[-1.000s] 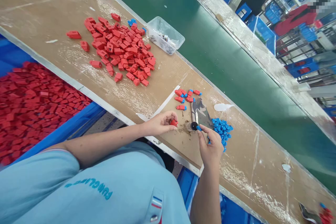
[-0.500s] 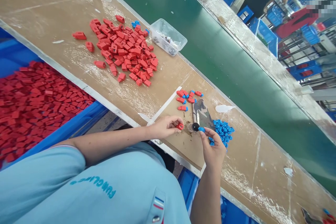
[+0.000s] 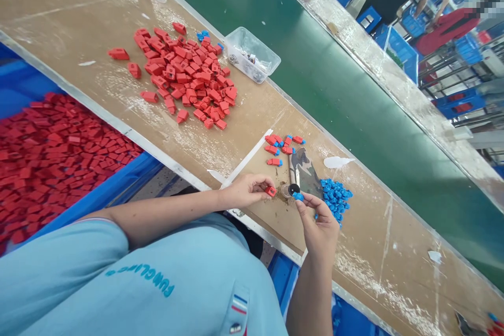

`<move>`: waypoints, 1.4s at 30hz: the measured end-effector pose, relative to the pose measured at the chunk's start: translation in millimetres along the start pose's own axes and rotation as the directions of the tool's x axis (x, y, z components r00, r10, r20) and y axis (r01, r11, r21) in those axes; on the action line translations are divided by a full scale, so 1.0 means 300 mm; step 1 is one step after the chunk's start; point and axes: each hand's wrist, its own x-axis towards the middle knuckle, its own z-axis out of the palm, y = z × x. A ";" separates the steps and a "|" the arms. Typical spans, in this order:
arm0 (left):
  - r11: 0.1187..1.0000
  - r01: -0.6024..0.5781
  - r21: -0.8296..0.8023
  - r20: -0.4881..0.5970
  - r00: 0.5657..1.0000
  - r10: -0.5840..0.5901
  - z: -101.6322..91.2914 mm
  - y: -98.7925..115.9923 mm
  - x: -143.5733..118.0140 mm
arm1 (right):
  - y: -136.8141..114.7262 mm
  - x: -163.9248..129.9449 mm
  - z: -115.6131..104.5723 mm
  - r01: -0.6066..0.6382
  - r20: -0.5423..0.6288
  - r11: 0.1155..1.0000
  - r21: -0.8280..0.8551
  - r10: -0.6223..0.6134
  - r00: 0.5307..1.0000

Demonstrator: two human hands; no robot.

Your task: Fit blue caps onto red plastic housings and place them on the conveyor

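Note:
Between thumb and fingers, my left hand (image 3: 249,190) grips a red plastic block (image 3: 270,191) with a hole in its end. My right hand (image 3: 321,220) pinches a small blue plastic piece (image 3: 297,196) beside a small round pot with a black top (image 3: 293,189). The red block and the blue piece are apart, with the pot roughly between them. Just beyond the hands lie several joined red-and-blue pieces (image 3: 274,161) and a folded camouflage cloth (image 3: 308,177). A heap of blue pieces (image 3: 336,197) sits to the right of the cloth.
A large pile of red blocks (image 3: 189,73) covers the left of the table. Near it stands a clear plastic box (image 3: 254,58) of small parts. A blue crate (image 3: 129,181) full of red blocks is at lower left. Beyond runs a green conveyor belt (image 3: 315,84); people work across it.
My right hand has moved the blue piece slightly left and down, closer to the near side of the black-topped pot. My left hand stays almost still with the red block.

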 end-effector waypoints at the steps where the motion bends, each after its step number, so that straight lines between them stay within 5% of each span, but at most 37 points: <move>1: 1.000 0.002 -0.001 0.002 1.000 -0.002 0.000 0.000 -0.001 | -0.012 -0.009 0.009 0.012 0.027 1.000 0.019 -0.012 1.000; 8: 0.999 -0.006 0.039 0.021 1.000 0.005 0.000 -0.003 -0.008 | -0.024 -0.047 0.069 0.097 0.146 0.994 -0.049 -0.089 0.985; 29: 0.975 -0.085 0.204 0.087 0.994 0.069 -0.009 0.009 -0.012 | -0.024 -0.044 0.048 0.235 0.153 0.967 -0.095 -0.219 0.964; 42: 0.839 -0.231 0.493 0.229 0.964 0.131 -0.020 0.030 -0.013 | -0.032 -0.035 0.049 0.394 0.230 0.898 -0.195 -0.349 0.909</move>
